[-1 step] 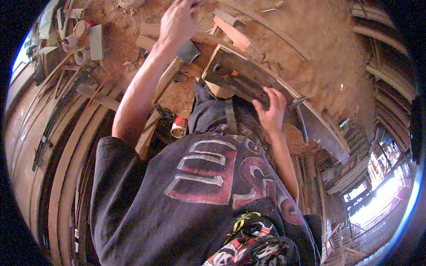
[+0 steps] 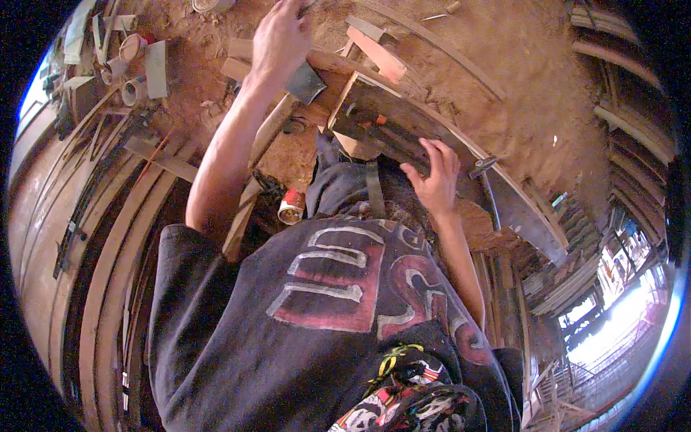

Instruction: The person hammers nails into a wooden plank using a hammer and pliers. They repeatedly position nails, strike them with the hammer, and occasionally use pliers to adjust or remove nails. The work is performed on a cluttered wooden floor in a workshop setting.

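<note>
My left hand [image 2: 279, 39] is raised at the top edge, fingers closed. A thin dark thing shows by its fingertips, too cut off to name. Beneath that wrist lies a flat blue-grey piece [image 2: 306, 84]. My right hand [image 2: 435, 176] hovers with fingers curved and apart, thumb out, nothing visible in it. It is beside a long dark wooden board with a raised pale edge [image 2: 403, 101]. A dark tool with an orange band [image 2: 378, 120] lies on the board. Close to my right fingers, a dark metal piece like a hammer head [image 2: 481, 167] sits at the board's edge.
A red-and-white can [image 2: 291, 207] stands left of my dark trousers. Wood offcuts, one an orange-faced block [image 2: 378, 54], lie on the dusty ground. Long planks [image 2: 108, 288] run along the left. Pots [image 2: 134, 91] stand at the upper left, stacked timber [image 2: 637, 133] at the right.
My left hand has shifted slightly to the left. My right hand has moved a little, its fingers still apart. The board and the things around it stay where they were.
</note>
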Demonstrator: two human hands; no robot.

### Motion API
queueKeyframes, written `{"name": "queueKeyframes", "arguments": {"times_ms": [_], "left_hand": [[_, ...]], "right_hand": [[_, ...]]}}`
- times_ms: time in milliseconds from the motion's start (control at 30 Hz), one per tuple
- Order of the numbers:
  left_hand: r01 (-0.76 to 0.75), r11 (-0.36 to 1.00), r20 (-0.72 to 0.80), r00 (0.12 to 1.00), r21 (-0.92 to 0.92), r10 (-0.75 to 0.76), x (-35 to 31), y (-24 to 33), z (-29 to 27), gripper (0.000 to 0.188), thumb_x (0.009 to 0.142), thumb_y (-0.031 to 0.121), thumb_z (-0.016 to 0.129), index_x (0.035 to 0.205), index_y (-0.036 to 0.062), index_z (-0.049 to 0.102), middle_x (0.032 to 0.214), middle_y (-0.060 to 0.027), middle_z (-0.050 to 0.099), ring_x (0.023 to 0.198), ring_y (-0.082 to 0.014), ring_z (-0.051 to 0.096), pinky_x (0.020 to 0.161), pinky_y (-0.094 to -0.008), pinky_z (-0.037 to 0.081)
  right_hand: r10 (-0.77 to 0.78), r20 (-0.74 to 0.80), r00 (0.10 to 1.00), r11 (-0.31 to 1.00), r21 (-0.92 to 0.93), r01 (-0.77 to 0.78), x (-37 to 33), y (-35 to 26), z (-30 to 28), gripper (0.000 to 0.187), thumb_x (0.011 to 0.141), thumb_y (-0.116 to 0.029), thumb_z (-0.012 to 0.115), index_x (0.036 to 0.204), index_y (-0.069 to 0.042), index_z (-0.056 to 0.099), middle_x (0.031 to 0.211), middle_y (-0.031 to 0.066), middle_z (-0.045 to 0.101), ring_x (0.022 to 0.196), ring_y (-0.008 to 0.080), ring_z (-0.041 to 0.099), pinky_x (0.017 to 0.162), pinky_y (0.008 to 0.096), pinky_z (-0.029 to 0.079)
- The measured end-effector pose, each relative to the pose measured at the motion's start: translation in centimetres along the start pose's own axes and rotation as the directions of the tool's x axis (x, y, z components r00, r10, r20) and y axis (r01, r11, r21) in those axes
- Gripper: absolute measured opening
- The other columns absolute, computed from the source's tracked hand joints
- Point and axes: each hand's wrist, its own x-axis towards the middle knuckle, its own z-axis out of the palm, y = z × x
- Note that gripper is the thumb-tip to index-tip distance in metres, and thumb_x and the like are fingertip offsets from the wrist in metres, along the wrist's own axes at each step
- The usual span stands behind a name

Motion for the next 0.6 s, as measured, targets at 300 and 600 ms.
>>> {"name": "queueKeyframes", "arguments": {"times_ms": [300, 600], "left_hand": [[0.433, 0.892, 0.01, 0.899, 0.127, -0.438, -7.7, -4.1, -1.7, 0.022, 0.093, 0.017, 0.059, 0.109, 0.003, 0.059, 0.108, -0.0183, 0.06, 0.103, -0.0391, 0.059, 0.087, -0.0487, 0.048], [0.321, 0.905, -0.043, 0.946, 0.278, -0.322, -7.7, -2.4, 0.0, 0.027, 0.089, 0.026, 0.066, 0.109, 0.0076, 0.065, 0.106, -0.0142, 0.064, 0.103, -0.0357, 0.059, 0.087, -0.0466, 0.048]], "right_hand": [[-0.107, 0.127, 0.986, 0.994, 0.006, 0.107, 3.1, 0.4, 1.3, 0.055, 0.076, -0.018, 0.081, 0.126, -0.012, 0.059, 0.109, 0.0107, 0.055, 0.105, 0.0324, 0.055, 0.092, 0.0433, 0.047], [-0.041, 0.41, 0.911, 0.976, 0.211, -0.05, 4.1, 2.4, -1.3, 0.046, 0.084, -0.024, 0.065, 0.124, -0.008, 0.048, 0.113, 0.021, 0.058, 0.105, 0.0438, 0.059, 0.091, 0.0478, 0.049]]}}
